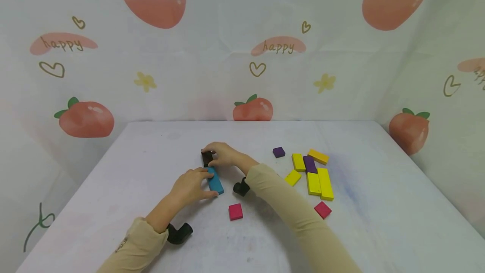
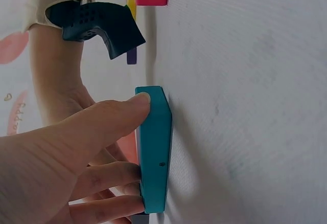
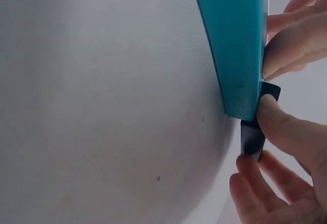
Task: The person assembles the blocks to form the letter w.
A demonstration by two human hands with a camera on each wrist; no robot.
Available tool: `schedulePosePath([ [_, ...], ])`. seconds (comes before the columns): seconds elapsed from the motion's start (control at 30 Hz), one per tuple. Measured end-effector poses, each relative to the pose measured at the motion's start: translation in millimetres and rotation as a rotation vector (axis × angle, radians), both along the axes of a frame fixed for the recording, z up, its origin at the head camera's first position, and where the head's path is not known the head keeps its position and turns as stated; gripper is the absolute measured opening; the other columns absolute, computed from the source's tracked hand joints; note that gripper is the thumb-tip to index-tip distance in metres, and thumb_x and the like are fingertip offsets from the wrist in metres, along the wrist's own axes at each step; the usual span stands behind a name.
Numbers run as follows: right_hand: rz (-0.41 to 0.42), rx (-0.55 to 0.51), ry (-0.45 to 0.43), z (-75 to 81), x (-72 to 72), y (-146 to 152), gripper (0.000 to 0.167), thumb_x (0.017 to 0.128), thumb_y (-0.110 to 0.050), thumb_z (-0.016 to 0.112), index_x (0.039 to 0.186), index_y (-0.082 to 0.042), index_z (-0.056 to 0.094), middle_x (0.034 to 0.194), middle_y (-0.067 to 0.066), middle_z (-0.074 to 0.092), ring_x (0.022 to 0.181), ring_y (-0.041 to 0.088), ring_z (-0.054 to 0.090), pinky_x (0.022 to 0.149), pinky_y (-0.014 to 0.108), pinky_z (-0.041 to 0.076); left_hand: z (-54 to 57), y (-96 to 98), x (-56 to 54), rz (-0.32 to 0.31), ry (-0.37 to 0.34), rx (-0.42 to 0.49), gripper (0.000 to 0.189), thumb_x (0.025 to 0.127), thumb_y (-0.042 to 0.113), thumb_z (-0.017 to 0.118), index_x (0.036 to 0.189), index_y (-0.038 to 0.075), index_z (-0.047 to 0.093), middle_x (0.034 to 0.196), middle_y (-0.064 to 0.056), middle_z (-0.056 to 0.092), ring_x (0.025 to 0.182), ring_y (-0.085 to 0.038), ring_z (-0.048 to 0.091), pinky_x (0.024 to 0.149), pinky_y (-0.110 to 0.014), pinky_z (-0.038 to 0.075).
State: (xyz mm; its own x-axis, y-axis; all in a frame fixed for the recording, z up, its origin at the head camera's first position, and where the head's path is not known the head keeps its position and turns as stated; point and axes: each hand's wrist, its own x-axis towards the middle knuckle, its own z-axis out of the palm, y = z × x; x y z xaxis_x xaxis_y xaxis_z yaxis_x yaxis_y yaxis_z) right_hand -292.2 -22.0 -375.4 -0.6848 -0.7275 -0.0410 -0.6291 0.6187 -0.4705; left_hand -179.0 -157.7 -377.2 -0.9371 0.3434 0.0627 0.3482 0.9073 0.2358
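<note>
A blue rectangular block (image 1: 216, 183) lies on the table left of centre. My left hand (image 1: 190, 186) grips it lengthwise; in the left wrist view the thumb presses the near end of the blue block (image 2: 156, 152) and the fingers sit toward its far end. Just beyond it is a black block (image 1: 206, 159), which my right hand (image 1: 226, 155) pinches between thumb and fingers. In the right wrist view the black block (image 3: 252, 139) is up against the end of the blue block (image 3: 237, 55). Part of the black block is hidden behind the right fingers.
Right of centre lie several yellow blocks (image 1: 325, 184), an orange-yellow block (image 1: 318, 156) and a purple block (image 1: 309, 164). Another purple block (image 1: 278, 152) lies apart. A red square block (image 1: 235, 212) is near the hands, another red block (image 1: 323, 210) farther right. Both wrists carry black cameras (image 1: 179, 234).
</note>
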Motion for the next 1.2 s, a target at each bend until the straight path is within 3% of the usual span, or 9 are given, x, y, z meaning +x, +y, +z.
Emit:
schedulePosePath([
  [0.27, 0.054, -0.007, -0.047, -0.7, -2.0, -1.3, 0.046, 0.089, -0.01, 0.061, 0.133, -0.006, 0.049, 0.139, 0.01, 0.048, 0.12, 0.026, 0.055, 0.101, 0.031, 0.047, 0.6, 0.3, 1.2, 0.008, -0.018, 0.003, 0.057, 0.073, 0.039, 0.077, 0.115, 0.003, 0.065, 0.125, -0.018, 0.059, 0.104, -0.038, 0.06, 0.086, -0.05, 0.052],
  [0.53, 0.026, 0.015, -0.131, 0.8, 0.3, -2.4, 0.043, 0.091, -0.01, 0.059, 0.133, -0.008, 0.05, 0.145, 0.01, 0.042, 0.125, 0.027, 0.052, 0.103, 0.03, 0.046, 1.3, 0.9, 2.0, 0.009, -0.037, 0.0, 0.057, 0.074, 0.039, 0.077, 0.117, 0.004, 0.064, 0.128, -0.018, 0.057, 0.106, -0.039, 0.059, 0.087, -0.051, 0.051],
  [1.2, 0.011, -0.001, -0.153, -0.9, 0.7, 0.8, 0.043, 0.093, -0.012, 0.057, 0.135, -0.012, 0.049, 0.148, 0.009, 0.039, 0.126, 0.026, 0.051, 0.104, 0.033, 0.044, 3.8, -0.6, -0.7, 0.028, -0.084, 0.012, 0.056, 0.073, 0.04, 0.077, 0.116, 0.008, 0.062, 0.13, -0.018, 0.055, 0.101, -0.04, 0.059, 0.084, -0.052, 0.051],
])
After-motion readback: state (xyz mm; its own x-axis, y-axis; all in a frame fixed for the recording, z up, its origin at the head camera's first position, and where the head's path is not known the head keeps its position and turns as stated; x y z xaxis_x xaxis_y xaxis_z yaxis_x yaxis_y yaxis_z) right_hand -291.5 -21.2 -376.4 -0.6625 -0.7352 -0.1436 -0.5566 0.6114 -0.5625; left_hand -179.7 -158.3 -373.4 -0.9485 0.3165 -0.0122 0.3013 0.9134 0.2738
